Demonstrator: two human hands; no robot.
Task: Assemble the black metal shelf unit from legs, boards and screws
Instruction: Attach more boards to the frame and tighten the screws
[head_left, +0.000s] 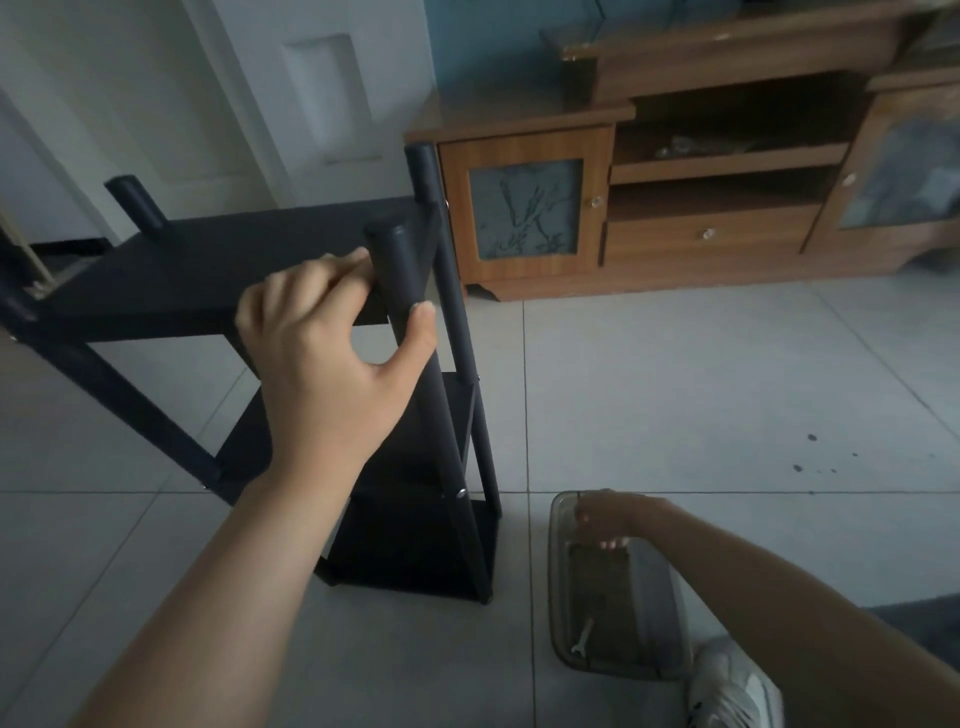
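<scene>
Shelf unit leg in left hand's grip; right hand, fingers curled, grasp unclear, over wrench-holding tray.

You've got open floor between the shelf unit and the wooden cabinet, so passing there is easy. Down low it's tighter: the tray sits just right of the shelf's base, with a shoe touching the tray's near corner.
</scene>
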